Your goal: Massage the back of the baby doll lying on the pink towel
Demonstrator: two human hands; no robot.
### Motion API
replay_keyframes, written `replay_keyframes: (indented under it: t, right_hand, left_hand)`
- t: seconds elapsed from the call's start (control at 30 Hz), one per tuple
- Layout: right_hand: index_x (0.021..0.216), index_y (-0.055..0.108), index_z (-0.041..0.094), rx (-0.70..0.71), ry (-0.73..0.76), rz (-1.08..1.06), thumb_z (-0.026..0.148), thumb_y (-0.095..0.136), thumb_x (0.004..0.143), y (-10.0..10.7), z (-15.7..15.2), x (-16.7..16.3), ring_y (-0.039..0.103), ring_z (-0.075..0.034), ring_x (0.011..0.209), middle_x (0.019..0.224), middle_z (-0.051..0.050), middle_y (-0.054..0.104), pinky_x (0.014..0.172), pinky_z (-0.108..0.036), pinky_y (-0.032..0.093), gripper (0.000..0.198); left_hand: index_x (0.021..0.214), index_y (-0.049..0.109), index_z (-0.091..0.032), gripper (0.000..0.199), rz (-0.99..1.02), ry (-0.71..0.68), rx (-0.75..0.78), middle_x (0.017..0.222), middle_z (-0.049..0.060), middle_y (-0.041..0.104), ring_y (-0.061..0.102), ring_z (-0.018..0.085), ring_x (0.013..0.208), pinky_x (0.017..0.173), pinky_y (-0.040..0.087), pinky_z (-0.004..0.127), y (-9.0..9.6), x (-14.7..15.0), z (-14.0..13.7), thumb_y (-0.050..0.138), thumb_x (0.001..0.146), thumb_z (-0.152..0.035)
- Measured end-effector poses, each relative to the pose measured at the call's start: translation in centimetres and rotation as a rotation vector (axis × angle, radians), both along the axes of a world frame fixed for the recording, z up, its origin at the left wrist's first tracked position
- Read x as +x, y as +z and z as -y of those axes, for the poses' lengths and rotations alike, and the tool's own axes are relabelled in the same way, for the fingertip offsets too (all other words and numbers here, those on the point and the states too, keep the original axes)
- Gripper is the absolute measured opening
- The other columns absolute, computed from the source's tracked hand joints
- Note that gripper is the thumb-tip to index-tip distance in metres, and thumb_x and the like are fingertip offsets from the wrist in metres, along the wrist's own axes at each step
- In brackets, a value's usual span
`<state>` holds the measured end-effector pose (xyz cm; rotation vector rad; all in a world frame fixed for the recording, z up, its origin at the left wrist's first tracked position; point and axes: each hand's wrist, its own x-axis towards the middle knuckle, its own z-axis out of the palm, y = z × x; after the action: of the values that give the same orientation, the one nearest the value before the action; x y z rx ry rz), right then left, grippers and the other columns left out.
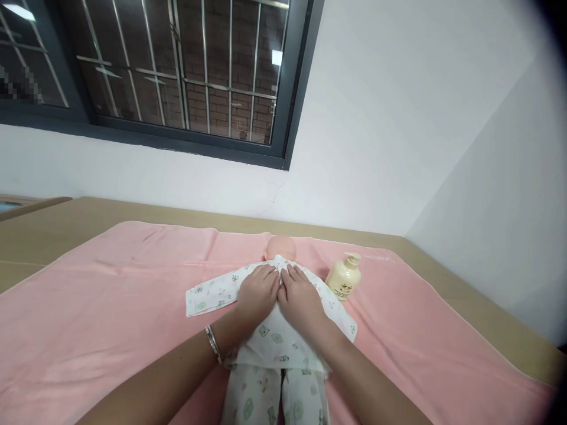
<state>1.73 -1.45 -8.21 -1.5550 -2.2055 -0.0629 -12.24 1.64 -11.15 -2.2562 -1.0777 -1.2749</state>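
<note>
A doll (280,248) lies on its back, its head towards the wall, dressed in a white long-sleeved shirt (277,339) and matching trousers (254,395) with small green and grey prints. My left hand (259,292) and my right hand (301,298) are side by side on the upper chest, just below the collar. Both sets of fingers are closed on the shirt's front, thumbs close together at the middle; the fabric under them is hidden. One sleeve stretches out to the left; the other slopes down to the right, partly behind my right hand.
A pale yellow pump bottle (344,277) stands right of the doll. A pink blanket (110,319) covers much of the wooden surface (57,236). Behind it rises a white wall (363,118) with a dark-framed, barred window (190,139); another wall meets it at the right.
</note>
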Motion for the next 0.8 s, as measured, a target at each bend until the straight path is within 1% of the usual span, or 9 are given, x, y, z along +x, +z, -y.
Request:
replay_keyframes:
  t: [0.1, 0.17, 0.23, 0.37, 0.47, 0.53, 0.63, 0.7, 0.8]
  right_hand:
    - [0.132, 0.057, 0.007, -0.023, -0.031, 0.051, 0.020, 0.040, 0.093, 0.7, 1.0, -0.3, 0.043, -0.032, 0.133, 0.137, -0.017, 0.053, 0.113, -0.043, 0.031, 0.045]
    - [0.129, 0.060, 0.012, -0.071, -0.052, 0.023, 0.023, 0.042, 0.093, 1.0, 1.0, 0.0, 0.046, -0.031, 0.131, 0.136, -0.015, 0.055, 0.108, -0.044, 0.038, 0.042]
    - [0.129, 0.059, 0.016, -0.099, -0.064, -0.039, 0.028, 0.042, 0.094, 0.9, 0.4, 0.6, 0.044, -0.030, 0.132, 0.139, -0.012, 0.053, 0.106, -0.043, 0.040, 0.041]
    - [0.143, 0.045, 0.015, -0.103, -0.016, -0.116, 0.040, 0.038, 0.099, 0.0, -1.3, 1.8, 0.031, -0.028, 0.141, 0.150, -0.012, 0.039, 0.115, -0.046, 0.027, 0.051]
    - [0.146, 0.041, 0.015, -0.110, 0.038, -0.142, 0.043, 0.038, 0.099, 0.0, -1.8, 2.3, 0.027, -0.028, 0.143, 0.153, -0.012, 0.034, 0.117, -0.048, 0.022, 0.055]
    - [0.147, 0.039, 0.014, -0.067, 0.031, -0.164, 0.041, 0.039, 0.098, 0.4, -1.5, 2.2, 0.025, -0.028, 0.144, 0.154, -0.013, 0.030, 0.117, -0.049, 0.023, 0.055]
    - [0.147, 0.037, 0.012, 0.052, 0.022, -0.188, 0.031, 0.038, 0.097, 0.8, -1.0, 1.7, 0.020, -0.026, 0.146, 0.156, -0.014, 0.025, 0.118, -0.048, 0.021, 0.054]
    - [0.146, 0.040, 0.013, 0.069, 0.053, -0.182, 0.027, 0.038, 0.096, 0.5, -0.9, 1.3, 0.020, -0.026, 0.146, 0.155, -0.013, 0.028, 0.118, -0.050, 0.020, 0.051]
    - [0.140, 0.048, 0.016, 0.004, 0.103, -0.164, 0.028, 0.039, 0.096, -0.3, -1.2, 1.1, 0.026, -0.028, 0.143, 0.152, -0.012, 0.035, 0.116, -0.055, 0.021, 0.047]
  left_hand:
    - [0.088, 0.065, -0.018, 0.017, 0.025, 0.085, -0.049, 0.094, 0.008, 0.069, 0.062, 0.022, 0.091, 0.082, 0.054, 0.037, -0.1, 0.1, 0.4, 0.048, 0.091, -0.019]
    - [0.092, 0.065, -0.018, 0.017, 0.039, 0.156, -0.118, 0.098, 0.009, 0.069, 0.062, 0.024, 0.095, 0.083, 0.054, 0.040, -0.1, 0.1, 0.5, 0.049, 0.090, -0.022]
    - [0.098, 0.065, -0.016, 0.020, 0.041, 0.187, -0.183, 0.104, 0.011, 0.068, 0.061, 0.026, 0.100, 0.088, 0.054, 0.043, -0.2, 0.1, 0.3, 0.048, 0.091, -0.024]
    - [0.118, 0.061, -0.013, 0.033, 0.034, 0.145, -0.283, 0.123, 0.013, 0.064, 0.057, 0.029, 0.117, 0.102, 0.048, 0.048, -0.9, 0.0, -0.8, 0.044, 0.092, -0.026]
    - [0.126, 0.056, -0.014, 0.039, 0.064, 0.116, -0.339, 0.132, 0.012, 0.060, 0.053, 0.029, 0.124, 0.108, 0.043, 0.051, -1.6, -0.1, -1.4, 0.043, 0.094, -0.030]
    - [0.129, 0.054, -0.015, 0.040, 0.103, 0.094, -0.344, 0.133, 0.012, 0.059, 0.051, 0.028, 0.126, 0.109, 0.041, 0.052, -2.0, -0.3, -1.4, 0.041, 0.095, -0.031]
    - [0.131, 0.051, -0.017, 0.040, 0.165, 0.072, -0.305, 0.135, 0.010, 0.058, 0.046, 0.027, 0.132, 0.113, 0.037, 0.052, -2.2, -0.4, -1.1, 0.036, 0.096, -0.029]
    - [0.130, 0.052, -0.017, 0.039, 0.189, 0.058, -0.272, 0.135, 0.009, 0.058, 0.043, 0.026, 0.134, 0.116, 0.032, 0.053, -2.3, -0.5, -0.9, 0.034, 0.097, -0.027]
    - [0.127, 0.054, -0.016, 0.038, 0.206, 0.033, -0.251, 0.132, 0.009, 0.059, 0.042, 0.025, 0.134, 0.116, 0.031, 0.054, -2.2, -0.5, -0.8, 0.032, 0.098, -0.026]
